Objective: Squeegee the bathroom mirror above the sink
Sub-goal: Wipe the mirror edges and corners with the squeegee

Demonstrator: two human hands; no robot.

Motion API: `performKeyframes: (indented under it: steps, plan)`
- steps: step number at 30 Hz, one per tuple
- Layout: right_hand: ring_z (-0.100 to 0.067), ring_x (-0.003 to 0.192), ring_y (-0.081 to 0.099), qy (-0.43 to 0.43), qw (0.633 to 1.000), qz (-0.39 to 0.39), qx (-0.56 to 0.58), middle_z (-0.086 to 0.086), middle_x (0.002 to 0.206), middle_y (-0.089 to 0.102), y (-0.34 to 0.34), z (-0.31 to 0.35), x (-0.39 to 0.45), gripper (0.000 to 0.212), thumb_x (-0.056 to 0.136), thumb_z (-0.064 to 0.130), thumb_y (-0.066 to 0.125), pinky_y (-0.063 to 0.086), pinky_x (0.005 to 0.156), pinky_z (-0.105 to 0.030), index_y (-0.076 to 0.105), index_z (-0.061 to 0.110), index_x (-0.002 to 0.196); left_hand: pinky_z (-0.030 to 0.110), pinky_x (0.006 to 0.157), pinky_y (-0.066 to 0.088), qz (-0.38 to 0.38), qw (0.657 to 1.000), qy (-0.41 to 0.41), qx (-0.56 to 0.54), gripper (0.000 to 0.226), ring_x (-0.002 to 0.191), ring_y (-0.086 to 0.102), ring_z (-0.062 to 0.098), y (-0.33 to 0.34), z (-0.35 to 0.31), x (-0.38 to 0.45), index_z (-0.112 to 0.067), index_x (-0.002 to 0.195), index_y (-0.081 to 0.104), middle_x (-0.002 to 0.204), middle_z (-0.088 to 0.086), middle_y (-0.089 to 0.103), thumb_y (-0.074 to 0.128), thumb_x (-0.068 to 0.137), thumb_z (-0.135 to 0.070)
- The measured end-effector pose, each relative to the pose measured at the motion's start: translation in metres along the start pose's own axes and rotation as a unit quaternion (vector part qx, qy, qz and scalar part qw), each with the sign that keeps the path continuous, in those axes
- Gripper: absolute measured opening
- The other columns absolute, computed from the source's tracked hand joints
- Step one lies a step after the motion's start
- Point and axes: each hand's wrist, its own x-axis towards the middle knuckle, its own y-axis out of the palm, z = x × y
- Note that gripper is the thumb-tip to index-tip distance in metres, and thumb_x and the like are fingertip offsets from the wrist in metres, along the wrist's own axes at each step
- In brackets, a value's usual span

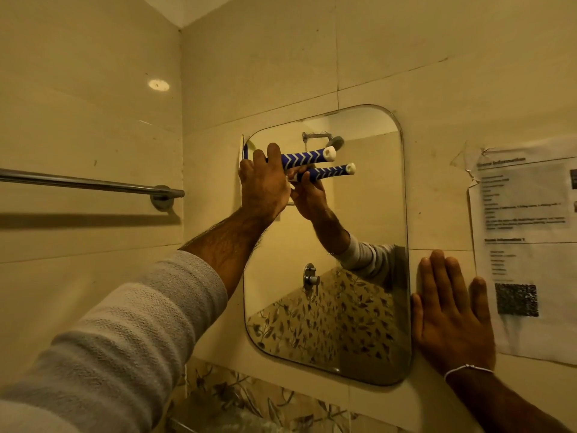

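Observation:
A rounded-corner mirror [352, 232] hangs on the beige tiled wall. My left hand [263, 184], at the mirror's upper left corner, grips a squeegee [307, 157] with a blue handle marked by white chevrons and a white end. The blade sits upright against the mirror's left edge, mostly hidden behind my fingers. The handle sticks out to the right, and its reflection shows just below it in the glass. My right hand [452, 310] lies flat on the wall with fingers spread, touching the mirror's lower right edge.
A metal towel bar [93, 182] runs along the left wall. A printed paper notice [524, 245] is stuck to the wall right of the mirror. Floral patterned tiles [249, 398] run below the mirror. Shower fittings are reflected in the glass.

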Motion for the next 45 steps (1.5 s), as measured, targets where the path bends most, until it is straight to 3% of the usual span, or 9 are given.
performKeyframes:
  steps: [13, 20, 25, 33, 39, 45]
  plan:
    - [-0.03, 0.159, 0.014, -0.002, 1.0, -0.013, -0.02, -0.014, 0.172, 0.017, 0.001, 0.003, 0.0, 0.068, 0.102, 0.037, 0.032, 0.01, 0.128, -0.055, 0.02, 0.009, 0.163, 0.046, 0.1, 0.042, -0.007, 0.999, 0.025, -0.028, 0.054, 0.114, 0.049, 0.033, -0.013, -0.067, -0.016, -0.013, 0.133, 0.035, 0.126, 0.016, 0.05, 0.061, 0.088, -0.03]
    - [-0.03, 0.158, 0.016, -0.002, 0.999, -0.016, -0.037, -0.013, 0.172, 0.017, 0.0, 0.001, 0.0, 0.066, 0.105, 0.039, 0.025, 0.005, 0.129, -0.052, 0.018, 0.01, 0.163, 0.051, 0.103, 0.041, 0.036, 0.999, 0.04, 0.001, 0.059, 0.121, 0.045, 0.038, -0.022, -0.102, -0.033, -0.012, 0.136, 0.032, 0.133, 0.019, 0.046, 0.06, 0.089, -0.032]
    - [-0.03, 0.158, 0.018, -0.002, 0.999, -0.013, -0.048, -0.015, 0.171, 0.021, 0.0, 0.002, 0.001, 0.066, 0.102, 0.038, 0.032, 0.007, 0.128, -0.053, 0.026, 0.008, 0.161, 0.054, 0.103, 0.04, 0.055, 0.996, 0.064, -0.043, 0.053, 0.122, 0.047, 0.039, -0.034, -0.123, -0.037, -0.014, 0.136, 0.035, 0.132, 0.018, 0.05, 0.058, 0.091, -0.031]
    - [-0.029, 0.158, 0.019, -0.004, 0.998, -0.016, -0.053, -0.014, 0.17, 0.022, -0.002, 0.001, 0.001, 0.065, 0.103, 0.038, 0.032, 0.007, 0.128, -0.051, 0.024, 0.009, 0.161, 0.043, 0.08, 0.055, 0.016, 0.983, 0.12, -0.136, 0.038, 0.099, 0.061, 0.028, -0.054, -0.163, -0.041, -0.017, 0.127, 0.045, 0.114, 0.01, 0.062, 0.058, 0.093, -0.03]
    - [-0.029, 0.158, 0.017, -0.002, 0.998, -0.013, -0.055, -0.013, 0.171, 0.02, -0.001, 0.001, 0.0, 0.065, 0.103, 0.037, 0.032, 0.007, 0.129, -0.051, 0.026, 0.008, 0.161, 0.049, 0.09, 0.052, 0.036, 0.982, 0.141, -0.12, 0.043, 0.107, 0.059, 0.031, -0.048, -0.179, -0.048, -0.018, 0.128, 0.045, 0.117, 0.011, 0.062, 0.061, 0.092, -0.034]
    - [-0.029, 0.158, 0.017, -0.008, 0.998, -0.024, -0.054, -0.014, 0.171, 0.02, 0.0, 0.0, 0.0, 0.065, 0.104, 0.036, 0.032, 0.007, 0.129, -0.051, 0.024, 0.008, 0.162, 0.046, 0.091, 0.052, 0.032, 0.976, 0.165, -0.137, 0.043, 0.105, 0.061, 0.027, -0.058, -0.195, -0.051, -0.017, 0.129, 0.046, 0.119, 0.01, 0.062, 0.061, 0.092, -0.033]
